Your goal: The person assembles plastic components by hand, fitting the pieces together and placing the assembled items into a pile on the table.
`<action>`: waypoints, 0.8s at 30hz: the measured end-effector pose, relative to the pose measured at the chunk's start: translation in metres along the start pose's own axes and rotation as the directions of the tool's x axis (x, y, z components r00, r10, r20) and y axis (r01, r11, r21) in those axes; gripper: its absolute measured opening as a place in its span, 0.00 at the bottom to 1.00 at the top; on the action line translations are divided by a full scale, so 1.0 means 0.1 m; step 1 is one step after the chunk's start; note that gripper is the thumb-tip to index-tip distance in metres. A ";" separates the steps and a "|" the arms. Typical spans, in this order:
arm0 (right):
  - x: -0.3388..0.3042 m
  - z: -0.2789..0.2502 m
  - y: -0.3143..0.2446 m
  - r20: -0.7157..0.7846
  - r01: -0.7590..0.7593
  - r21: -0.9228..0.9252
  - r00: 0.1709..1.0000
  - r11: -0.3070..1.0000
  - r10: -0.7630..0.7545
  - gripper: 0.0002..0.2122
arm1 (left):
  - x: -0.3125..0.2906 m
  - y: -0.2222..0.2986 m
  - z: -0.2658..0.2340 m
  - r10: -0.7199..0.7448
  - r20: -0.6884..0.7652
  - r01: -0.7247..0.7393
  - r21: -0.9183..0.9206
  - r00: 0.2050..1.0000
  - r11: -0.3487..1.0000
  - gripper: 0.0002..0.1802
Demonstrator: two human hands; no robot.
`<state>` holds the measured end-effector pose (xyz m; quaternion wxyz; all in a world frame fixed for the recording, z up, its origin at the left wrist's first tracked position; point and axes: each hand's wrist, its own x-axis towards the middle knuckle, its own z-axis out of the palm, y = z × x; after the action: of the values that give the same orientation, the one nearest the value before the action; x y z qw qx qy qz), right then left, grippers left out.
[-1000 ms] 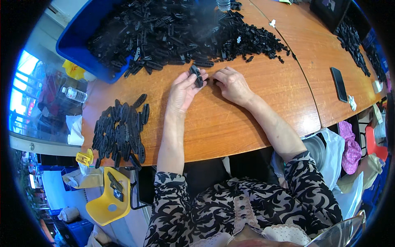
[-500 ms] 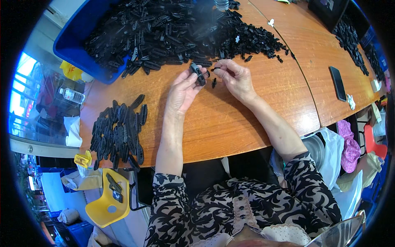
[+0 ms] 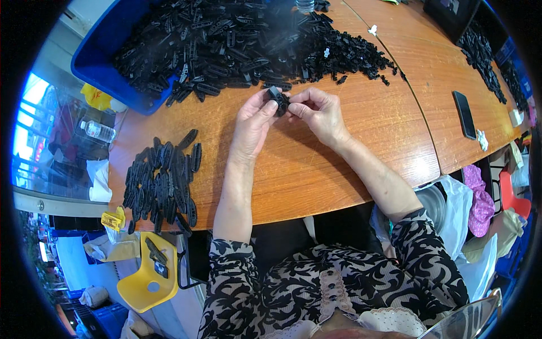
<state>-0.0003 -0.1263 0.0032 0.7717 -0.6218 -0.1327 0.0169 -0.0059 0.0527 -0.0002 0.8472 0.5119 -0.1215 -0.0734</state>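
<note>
Pinching a black plastic piece (image 3: 280, 106) above the table (image 3: 305, 175), the left hand (image 3: 253, 125), in the head view, has thumb and fingers closed on it, leaving its right side bare, seemingly so the other hand can get at it. The right hand (image 3: 319, 116) meets that side, thumb and forefinger close together; whether they grip anything I cannot tell. Just beyond, a heap of black parts (image 3: 226, 48) runs from the blue bin (image 3: 92, 65), apparently placed within easy reach. Near left, a separate pile (image 3: 161, 178) lies apart, probably to avoid mixing.
</note>
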 end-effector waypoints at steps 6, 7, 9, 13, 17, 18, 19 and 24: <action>-0.01 0.00 -0.01 -0.051 0.024 -0.127 0.998 0.992 -0.031 0.06 | -0.03 0.02 0.12 0.023 -0.057 -0.026 -0.049 0.998 0.998 0.16; 0.00 -0.01 -0.01 -0.053 0.025 -0.127 0.998 0.992 -0.032 0.06 | -0.02 0.01 0.11 0.023 -0.056 -0.025 -0.049 0.998 0.998 0.16; 0.02 -0.03 -0.03 0.033 -0.146 0.139 0.989 0.980 0.142 0.07 | -0.01 -0.02 0.09 0.047 -0.041 -0.046 0.008 0.998 0.999 0.16; 0.03 -0.06 -0.08 0.090 -0.282 0.272 0.959 0.920 0.268 0.08 | -0.01 -0.04 0.06 0.062 -0.021 -0.062 0.028 0.998 0.998 0.16; -0.01 -0.01 -0.05 0.008 -0.097 0.198 0.995 0.975 0.097 0.07 | -0.01 -0.04 0.07 0.066 -0.005 -0.066 -0.031 0.998 0.997 0.17; -0.03 0.01 -0.05 -0.041 0.015 0.020 0.999 1.000 -0.014 0.07 | -0.02 -0.03 0.08 0.030 -0.027 -0.032 -0.067 0.999 0.997 0.17; -0.04 0.03 -0.04 -0.041 0.015 0.020 0.999 1.000 -0.014 0.07 | -0.01 -0.03 0.11 0.031 -0.027 -0.032 -0.067 0.999 0.997 0.17; -0.03 0.03 0.00 0.055 0.617 -0.523 0.714 0.589 -0.698 0.07 | -0.01 -0.02 0.18 0.073 -0.013 -0.073 -0.077 0.997 0.994 0.17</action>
<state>-0.0043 -0.1242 0.0030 0.5390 -0.7062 -0.2923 -0.3540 -0.0124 0.0367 0.0059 0.8692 0.4743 -0.1328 -0.0443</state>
